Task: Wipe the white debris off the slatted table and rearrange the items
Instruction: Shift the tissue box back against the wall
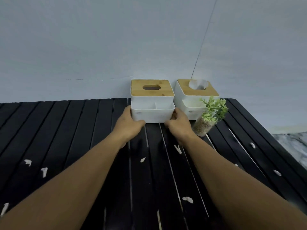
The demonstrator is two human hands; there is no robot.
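Black slatted table (66, 130) set against a wall, with white debris (187, 199) scattered over the near and right-hand slats. The left hand (127, 128) and right hand (180, 127) clasp the left box (152, 113) from either side, fingers curled round its lower corners and thumbs at the front base. The box appears to rest at the table's far edge, by the wall. The right box (196, 97), a tissue (198, 84) poking from its lid, stands just beside it. The plant (212, 112) in its jar stands in front of that box, near the right wrist.

The step in hand appears to be rearranging. Wiping looks not yet done, as no cloth is in view. The next move likely calls for an even two-handed lift or slide, kept clear of the plant, which looks easy to tip.
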